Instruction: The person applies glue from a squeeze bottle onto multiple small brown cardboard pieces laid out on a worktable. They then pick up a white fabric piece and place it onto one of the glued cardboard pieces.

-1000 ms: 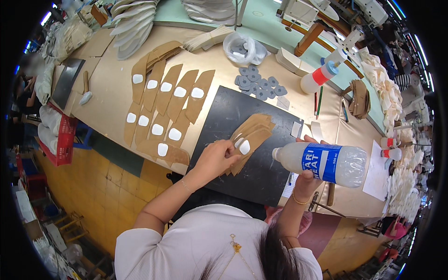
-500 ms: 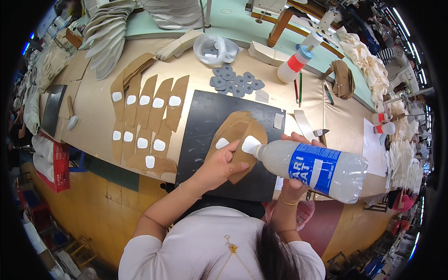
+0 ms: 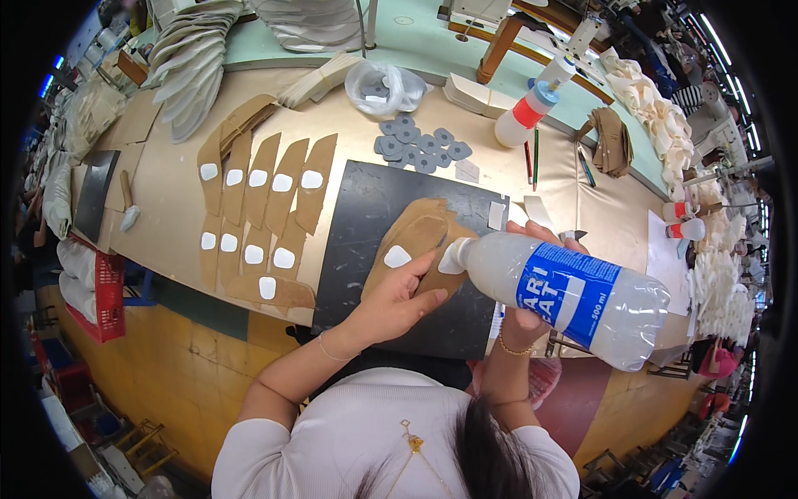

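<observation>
My right hand point(image 3: 525, 328) is wrapped round a clear plastic bottle point(image 3: 495, 270) with a blue label, tipped so its neck points left. The bottle's mouth meets the white patch point(image 3: 450, 259) on a brown leather-like piece point(image 3: 447, 287). My left hand point(image 3: 391, 306) pinches that piece by its left side, thumb on top. Under it, a stack of similar brown pieces point(image 3: 407, 226), the upper one with its own white patch point(image 3: 397, 256), lies on a black board point(image 3: 353, 208). Whether liquid is coming out of the bottle cannot be seen.
Brown pieces with white patches point(image 3: 278, 183) lie in rows at left. Grey cut-outs point(image 3: 407, 137) sit beyond the board, near a plastic bag point(image 3: 371, 87). Further right are a red-banded bottle point(image 3: 519, 116), pencils point(image 3: 535, 158) and a dark blade point(image 3: 572, 236).
The bottle has shifted slightly right and toward me, its mouth still at the white patch. The brown piece in my left hand has moved a little right and changed its tilt.
</observation>
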Demonstrator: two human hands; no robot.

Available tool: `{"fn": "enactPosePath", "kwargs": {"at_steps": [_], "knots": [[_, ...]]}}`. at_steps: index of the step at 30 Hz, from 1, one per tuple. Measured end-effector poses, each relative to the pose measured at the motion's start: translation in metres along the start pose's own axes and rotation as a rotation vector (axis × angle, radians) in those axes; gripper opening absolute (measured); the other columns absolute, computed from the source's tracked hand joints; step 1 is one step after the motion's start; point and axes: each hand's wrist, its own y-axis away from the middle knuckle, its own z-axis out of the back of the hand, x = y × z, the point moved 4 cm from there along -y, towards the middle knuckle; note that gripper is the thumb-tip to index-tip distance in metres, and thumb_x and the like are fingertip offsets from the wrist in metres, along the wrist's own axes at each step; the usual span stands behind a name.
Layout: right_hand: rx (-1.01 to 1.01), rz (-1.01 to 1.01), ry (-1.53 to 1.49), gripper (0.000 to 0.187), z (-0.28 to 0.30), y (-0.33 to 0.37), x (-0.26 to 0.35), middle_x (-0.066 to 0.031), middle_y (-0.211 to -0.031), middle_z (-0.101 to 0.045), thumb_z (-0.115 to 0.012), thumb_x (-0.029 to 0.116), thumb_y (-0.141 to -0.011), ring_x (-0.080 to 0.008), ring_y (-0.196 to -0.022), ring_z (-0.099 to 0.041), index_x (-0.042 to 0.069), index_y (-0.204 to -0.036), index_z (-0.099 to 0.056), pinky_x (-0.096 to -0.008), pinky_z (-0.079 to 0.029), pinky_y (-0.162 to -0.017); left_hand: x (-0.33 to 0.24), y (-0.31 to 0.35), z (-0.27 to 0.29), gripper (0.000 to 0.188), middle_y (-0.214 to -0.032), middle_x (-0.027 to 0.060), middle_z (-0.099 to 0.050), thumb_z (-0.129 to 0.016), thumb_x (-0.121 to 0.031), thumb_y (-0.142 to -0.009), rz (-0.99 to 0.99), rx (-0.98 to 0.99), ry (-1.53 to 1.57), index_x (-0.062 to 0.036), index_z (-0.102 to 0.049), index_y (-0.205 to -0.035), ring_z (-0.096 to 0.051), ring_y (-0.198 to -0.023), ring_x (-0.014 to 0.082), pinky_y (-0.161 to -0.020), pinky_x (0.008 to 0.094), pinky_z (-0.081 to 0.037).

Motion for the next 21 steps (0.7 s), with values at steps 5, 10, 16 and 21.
{"fn": "enactPosePath", "kwargs": {"at_steps": [5,10,16,21], "knots": [[0.212,0.020,-0.063,0.100,-0.003,-0.004,0.001,-0.0255,-0.121,-0.051,-0.085,0.042,-0.055,-0.0386,-0.109,-0.055,0.010,-0.133,-0.031,-0.0470,-0.044,-0.093,-0.005,0.001,0.003,0.053,-0.102,-0.0005,-0.057,-0.057,-0.008,-0.089,-0.019,-0.020,-0.031,-0.0021,-0.033,-0.137,-0.049,-0.078,0.0001,-0.061,0.0138,-0.037],[0.062,-0.027,-0.100,0.101,-0.009,0.000,-0.002,-0.0244,-0.122,-0.051,-0.087,0.039,-0.051,-0.0374,-0.111,-0.054,0.012,-0.132,-0.032,-0.0470,-0.041,-0.097,-0.011,0.003,0.001,0.054,-0.107,0.0010,-0.056,-0.057,-0.007,-0.089,-0.013,0.003,0.020,-0.0014,-0.032,-0.137,-0.051,-0.083,0.0014,-0.066,0.0150,-0.040],[0.309,0.016,0.009,0.101,-0.016,-0.005,0.011,-0.0217,-0.118,-0.056,-0.085,0.042,-0.052,-0.0356,-0.111,-0.054,0.012,-0.132,-0.032,-0.0460,-0.038,-0.100,0.002,0.004,0.005,0.054,-0.124,0.0065,-0.049,-0.052,-0.002,-0.089,0.021,0.046,0.176,-0.0004,-0.028,-0.138,-0.048,-0.112,0.0112,-0.093,0.0247,-0.040],[0.441,-0.019,-0.052,0.102,0.006,-0.007,0.003,-0.0217,-0.124,-0.051,-0.088,0.034,-0.053,-0.0349,-0.119,-0.048,0.015,-0.135,-0.031,-0.0445,-0.037,-0.101,-0.001,0.000,0.001,0.054,-0.127,0.0077,-0.047,-0.050,0.002,-0.089,-0.002,0.051,0.214,-0.0002,-0.028,-0.138,-0.045,-0.118,0.0131,-0.099,0.0278,-0.037]]}}
